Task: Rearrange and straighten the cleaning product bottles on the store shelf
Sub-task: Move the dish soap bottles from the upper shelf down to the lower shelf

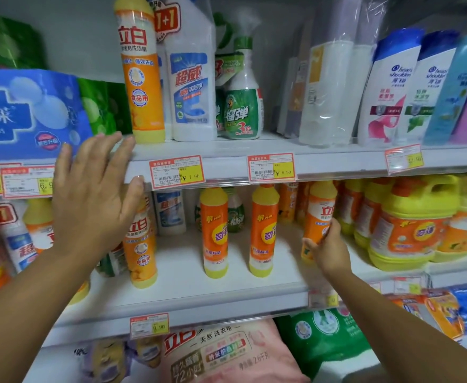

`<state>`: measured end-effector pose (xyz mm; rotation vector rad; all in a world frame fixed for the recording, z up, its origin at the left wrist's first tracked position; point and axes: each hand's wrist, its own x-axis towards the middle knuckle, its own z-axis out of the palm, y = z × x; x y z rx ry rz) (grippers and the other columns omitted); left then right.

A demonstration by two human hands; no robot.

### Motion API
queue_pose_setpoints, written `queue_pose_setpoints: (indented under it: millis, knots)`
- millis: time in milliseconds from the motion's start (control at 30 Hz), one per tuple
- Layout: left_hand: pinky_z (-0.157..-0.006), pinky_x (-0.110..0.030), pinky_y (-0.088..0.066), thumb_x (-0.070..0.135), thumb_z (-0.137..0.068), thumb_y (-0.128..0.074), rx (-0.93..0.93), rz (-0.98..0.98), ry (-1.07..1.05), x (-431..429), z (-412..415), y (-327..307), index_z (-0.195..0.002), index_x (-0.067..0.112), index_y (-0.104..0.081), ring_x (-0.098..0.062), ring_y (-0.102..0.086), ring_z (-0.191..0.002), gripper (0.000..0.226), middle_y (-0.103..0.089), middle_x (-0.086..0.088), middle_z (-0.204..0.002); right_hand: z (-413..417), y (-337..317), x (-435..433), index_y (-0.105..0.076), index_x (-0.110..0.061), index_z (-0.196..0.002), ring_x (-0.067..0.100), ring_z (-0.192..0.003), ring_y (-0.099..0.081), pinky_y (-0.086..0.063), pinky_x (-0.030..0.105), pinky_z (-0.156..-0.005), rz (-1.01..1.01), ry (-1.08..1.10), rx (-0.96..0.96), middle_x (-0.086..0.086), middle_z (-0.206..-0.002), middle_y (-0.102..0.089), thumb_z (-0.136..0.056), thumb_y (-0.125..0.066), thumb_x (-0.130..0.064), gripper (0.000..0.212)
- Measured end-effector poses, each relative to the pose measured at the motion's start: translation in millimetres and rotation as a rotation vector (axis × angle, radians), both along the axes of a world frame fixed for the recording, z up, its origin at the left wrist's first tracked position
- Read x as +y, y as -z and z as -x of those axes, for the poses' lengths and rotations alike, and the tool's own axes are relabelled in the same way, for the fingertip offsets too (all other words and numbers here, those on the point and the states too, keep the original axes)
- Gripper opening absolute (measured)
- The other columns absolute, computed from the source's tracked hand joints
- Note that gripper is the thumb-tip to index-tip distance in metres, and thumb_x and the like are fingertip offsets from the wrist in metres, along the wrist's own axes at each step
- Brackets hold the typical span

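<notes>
My right hand (327,248) grips an orange-and-yellow dish soap bottle (319,214) standing upright on the middle shelf (226,288), right of two matching orange bottles (214,230) (264,229). My left hand (94,194) hovers with spread fingers in front of the upper shelf edge (226,158), holding nothing. Just behind its thumb stands another orange bottle (141,244) on the middle shelf. A tall orange bottle (141,70) stands on the upper shelf above my left fingertips, beside a white toilet cleaner bottle (189,87) and a green spray bottle (242,106).
Large yellow detergent jugs (409,222) crowd the middle shelf's right. Shampoo bottles (390,89) and wrapped white bottles (329,89) fill the upper right. A blue tissue pack (27,111) sits upper left. Bagged washing powder (226,352) lies on the bottom shelf. Price tags (177,171) line the shelf rails.
</notes>
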<state>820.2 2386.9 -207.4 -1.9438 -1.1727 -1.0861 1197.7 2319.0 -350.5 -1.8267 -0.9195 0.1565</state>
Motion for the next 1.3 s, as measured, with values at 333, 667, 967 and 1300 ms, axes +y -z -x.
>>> queue_pose_setpoints:
  millis: [333,667,967,1300]
  knots:
    - [-0.117,-0.047,-0.005,0.041,-0.095,-0.027,0.006,0.022,-0.001,-1.1,1.0,0.2,-0.144,0.012,-0.032,-0.030,-0.028,-0.138,0.057,-0.037,-0.013,-0.146,74.4,13.6,-18.6,-0.039,-0.010,-0.137,0.024,-0.115,-0.052,-0.044,0.038,-0.096,-0.162,-0.038,-0.031,0.005,-0.125,-0.049,-0.082,-0.073,-0.020,0.066]
    - [-0.117,-0.049,-0.008,0.041,-0.096,-0.027,0.019,0.027,-0.014,0.5,2.0,-0.2,-0.143,0.012,-0.033,-0.029,-0.030,-0.138,0.056,-0.037,-0.012,-0.146,82.3,17.2,34.1,-0.038,-0.015,-0.130,0.032,-0.105,-0.060,-0.046,0.039,-0.089,0.000,-0.117,0.040,0.009,-0.120,-0.061,-0.081,-0.073,-0.018,0.060]
    - [-0.117,-0.046,-0.007,0.041,-0.096,-0.027,0.005,0.020,-0.004,0.1,1.0,1.3,-0.143,0.012,-0.034,-0.028,-0.030,-0.138,0.056,-0.038,-0.011,-0.145,56.8,15.2,38.1,-0.040,-0.005,-0.124,0.037,-0.106,-0.058,-0.042,0.037,-0.086,0.080,-0.062,0.086,0.016,-0.118,-0.060,-0.082,-0.072,-0.016,0.054]
    - [-0.118,-0.047,-0.007,0.043,-0.096,-0.025,0.014,0.052,-0.003,-1.1,2.9,0.1,-0.144,0.015,-0.032,-0.026,-0.029,-0.139,0.056,-0.037,-0.009,-0.147,168.6,19.7,24.3,-0.029,-0.017,-0.143,0.012,-0.117,-0.047,-0.041,0.031,-0.100,-0.064,-0.388,0.060,-0.004,-0.131,-0.044,-0.072,-0.080,-0.034,0.089]
